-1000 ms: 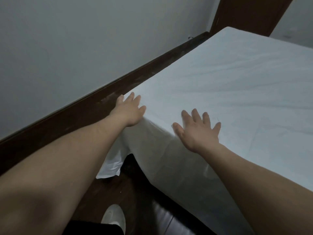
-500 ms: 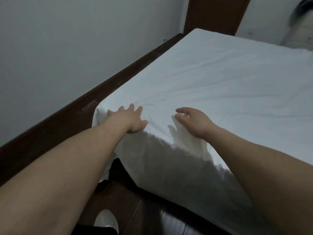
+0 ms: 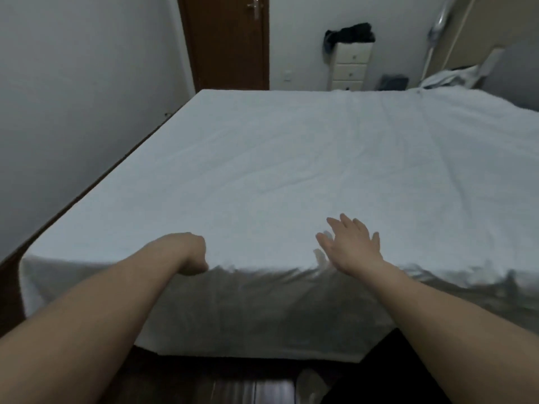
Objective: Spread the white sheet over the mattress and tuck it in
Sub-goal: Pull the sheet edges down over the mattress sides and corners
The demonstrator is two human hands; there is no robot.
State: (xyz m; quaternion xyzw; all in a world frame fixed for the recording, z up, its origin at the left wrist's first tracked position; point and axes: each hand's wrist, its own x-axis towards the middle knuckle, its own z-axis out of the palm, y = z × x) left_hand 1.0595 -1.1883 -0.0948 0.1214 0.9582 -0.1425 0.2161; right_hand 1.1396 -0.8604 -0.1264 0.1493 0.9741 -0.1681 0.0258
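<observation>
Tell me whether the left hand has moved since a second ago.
Yes. The left hand has left the mattress corner by the wall and now sits on the near edge of the sheet, further toward the right hand, fingers curled.

Brown door (image 3: 230, 42), cream drawer chest (image 3: 351, 67)

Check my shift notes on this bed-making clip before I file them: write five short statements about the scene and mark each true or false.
1. The white sheet covers the top of the mattress. True.
2. The right hand grips a fold of the sheet. False: its fingers are spread flat on the sheet near the front edge.
3. The left hand is at the front edge of the mattress with its fingers curled down. True.
4. The sheet's front edge is tucked under. False: it hangs loose down the front side.
5. The brown door stands wide open. False: it is shut.
</observation>
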